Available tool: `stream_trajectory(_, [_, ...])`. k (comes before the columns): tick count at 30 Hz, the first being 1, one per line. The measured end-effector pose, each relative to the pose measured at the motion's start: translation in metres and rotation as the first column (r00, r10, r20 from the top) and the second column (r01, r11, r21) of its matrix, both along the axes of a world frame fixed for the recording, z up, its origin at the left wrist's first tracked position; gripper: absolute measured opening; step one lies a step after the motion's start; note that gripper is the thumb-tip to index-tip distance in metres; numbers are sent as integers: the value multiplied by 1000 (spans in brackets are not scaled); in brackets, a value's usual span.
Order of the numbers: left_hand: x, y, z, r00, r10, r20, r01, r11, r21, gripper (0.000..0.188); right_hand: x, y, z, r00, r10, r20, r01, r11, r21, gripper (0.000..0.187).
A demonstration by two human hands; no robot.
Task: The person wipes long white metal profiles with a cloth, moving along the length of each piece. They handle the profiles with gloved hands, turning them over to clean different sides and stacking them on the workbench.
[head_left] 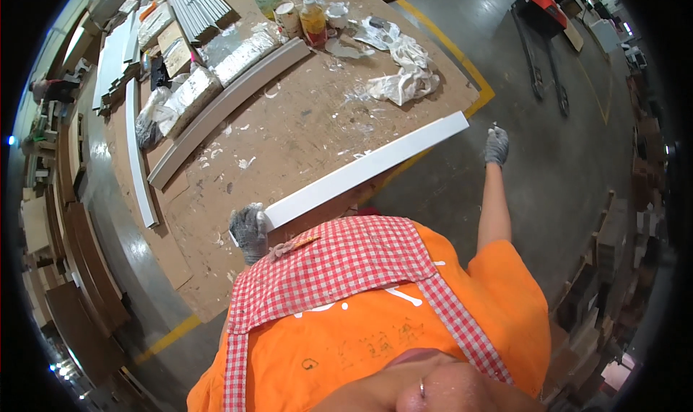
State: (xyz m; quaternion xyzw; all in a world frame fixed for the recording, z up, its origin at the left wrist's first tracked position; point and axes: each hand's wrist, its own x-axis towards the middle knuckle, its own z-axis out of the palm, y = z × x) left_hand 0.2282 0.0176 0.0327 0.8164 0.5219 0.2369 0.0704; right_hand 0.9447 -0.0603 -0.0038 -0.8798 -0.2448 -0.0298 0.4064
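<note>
A long white board (368, 168), narrow and straight, slants along the near edge of the worktable. Wrapped over its left end is my left hand (250, 231), in a grey glove smeared with white; a bit of white shows past the fingers. My right hand (497, 146), also gloved in grey, is held out over the floor just beyond the board's far right end, apart from it. Its fingers are closed, and something small and whitish shows at their tips, too small to name.
The brown worktable (267, 145) is spotted with white. On it lie a curved strip (231, 109), a narrow white strip (141, 159), plastic-wrapped bundles (191, 98), a crumpled white rag (408, 73) and a yellow-red bottle (313, 21). A red pallet jack (541, 22) stands at far right.
</note>
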Motion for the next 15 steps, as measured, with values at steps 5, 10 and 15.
stream_trajectory(5, [8,-17,28,992,-70,-107,75,996,42,72,-23,9,7,936,161,-311,-25,916,401,16])
stream_trajectory(10, [-30,-21,-18,994,-105,26,107,992,-71,73,-50,32,5,817,247,-521,34,881,471,15])
stream_trajectory(15, [-19,-15,21,968,-158,194,171,984,-51,49,-71,41,5,841,270,-468,3,864,503,14])
